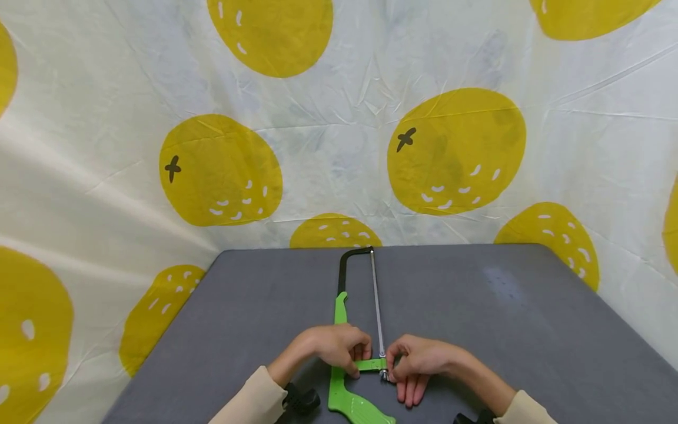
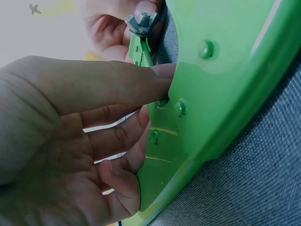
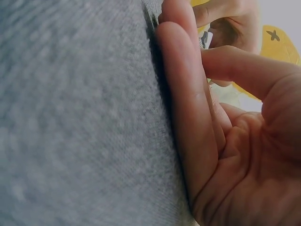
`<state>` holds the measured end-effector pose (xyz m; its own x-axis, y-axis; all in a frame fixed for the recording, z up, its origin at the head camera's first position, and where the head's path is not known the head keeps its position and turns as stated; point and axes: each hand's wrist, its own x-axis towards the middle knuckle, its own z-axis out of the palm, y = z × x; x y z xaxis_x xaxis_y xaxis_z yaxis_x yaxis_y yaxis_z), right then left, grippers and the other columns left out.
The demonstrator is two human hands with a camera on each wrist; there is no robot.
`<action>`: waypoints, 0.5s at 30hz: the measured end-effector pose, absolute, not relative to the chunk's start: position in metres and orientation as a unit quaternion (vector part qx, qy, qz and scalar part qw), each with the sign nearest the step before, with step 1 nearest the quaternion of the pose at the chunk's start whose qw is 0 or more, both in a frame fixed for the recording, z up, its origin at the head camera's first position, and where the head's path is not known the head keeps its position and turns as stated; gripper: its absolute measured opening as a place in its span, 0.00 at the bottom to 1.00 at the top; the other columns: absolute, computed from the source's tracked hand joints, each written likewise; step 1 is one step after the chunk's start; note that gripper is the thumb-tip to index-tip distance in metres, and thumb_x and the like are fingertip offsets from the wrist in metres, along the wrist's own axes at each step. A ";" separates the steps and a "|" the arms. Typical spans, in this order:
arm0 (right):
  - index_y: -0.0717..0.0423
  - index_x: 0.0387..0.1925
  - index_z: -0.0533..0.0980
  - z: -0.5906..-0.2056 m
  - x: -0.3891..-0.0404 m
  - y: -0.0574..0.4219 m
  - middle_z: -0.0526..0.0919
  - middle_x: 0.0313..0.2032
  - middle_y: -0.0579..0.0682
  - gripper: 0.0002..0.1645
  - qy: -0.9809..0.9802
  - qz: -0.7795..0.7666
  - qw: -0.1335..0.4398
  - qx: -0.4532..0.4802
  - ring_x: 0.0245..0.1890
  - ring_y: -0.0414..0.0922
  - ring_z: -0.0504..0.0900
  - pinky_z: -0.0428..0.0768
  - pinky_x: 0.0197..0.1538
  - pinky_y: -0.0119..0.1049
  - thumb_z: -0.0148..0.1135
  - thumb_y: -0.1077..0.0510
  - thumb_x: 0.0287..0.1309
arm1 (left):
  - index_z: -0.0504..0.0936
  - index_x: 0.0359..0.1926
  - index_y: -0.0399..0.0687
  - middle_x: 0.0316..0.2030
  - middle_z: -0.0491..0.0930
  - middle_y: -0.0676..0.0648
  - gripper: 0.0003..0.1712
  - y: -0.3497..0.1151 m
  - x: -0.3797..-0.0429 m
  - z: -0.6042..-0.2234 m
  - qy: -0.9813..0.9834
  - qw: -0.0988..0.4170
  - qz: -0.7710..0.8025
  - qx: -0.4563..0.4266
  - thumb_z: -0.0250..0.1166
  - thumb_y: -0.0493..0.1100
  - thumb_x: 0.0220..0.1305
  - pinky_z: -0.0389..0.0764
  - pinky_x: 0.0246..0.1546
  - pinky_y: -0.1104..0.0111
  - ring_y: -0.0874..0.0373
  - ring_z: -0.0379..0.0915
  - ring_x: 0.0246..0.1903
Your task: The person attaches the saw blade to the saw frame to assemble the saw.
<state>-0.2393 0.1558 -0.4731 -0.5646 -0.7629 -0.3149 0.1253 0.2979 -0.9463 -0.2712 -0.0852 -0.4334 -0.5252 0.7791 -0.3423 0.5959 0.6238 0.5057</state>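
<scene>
A hacksaw with a green handle and a black front frame lies on the grey table, its far end away from me. Its thin blade runs along the right side. My left hand grips the green frame, thumb on the near side and fingers curled behind it. At the blade's near end is a metal wing nut. Thumb and index finger of my right hand pinch at this nut; their exact contact is partly hidden. The right hand's other fingers lie extended along the tabletop.
The grey table reaches back to a white cloth printed with yellow fruit, which also hangs at both sides. Dark straps sit at the wrists, beside cream sleeves.
</scene>
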 end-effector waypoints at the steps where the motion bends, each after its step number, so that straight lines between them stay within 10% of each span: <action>1: 0.59 0.36 0.77 -0.473 -0.239 0.156 0.86 0.20 0.49 0.03 0.698 -0.545 0.404 -0.229 0.19 0.39 0.87 0.84 0.21 0.29 0.61 0.66 0.59 | 0.82 0.41 0.51 0.30 0.78 0.60 0.13 -0.085 -0.272 -0.433 0.857 0.275 0.166 0.402 0.77 0.37 0.59 0.80 0.34 0.77 0.71 0.74 0.30; 15: 0.60 0.33 0.78 -0.467 -0.235 0.158 0.87 0.20 0.50 0.15 0.713 -0.530 0.400 -0.227 0.17 0.38 0.86 0.84 0.20 0.31 0.65 0.51 0.68 | 0.81 0.41 0.50 0.32 0.79 0.59 0.12 -0.084 -0.273 -0.431 0.847 0.292 0.178 0.406 0.76 0.36 0.60 0.81 0.35 0.76 0.70 0.75 0.31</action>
<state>-0.2347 0.1577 -0.4674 -0.5777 -0.7469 -0.3292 0.1007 0.3349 -0.9368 -0.2730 -0.0839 -0.4315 -0.4994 0.7925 -0.3501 0.5843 0.6065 0.5392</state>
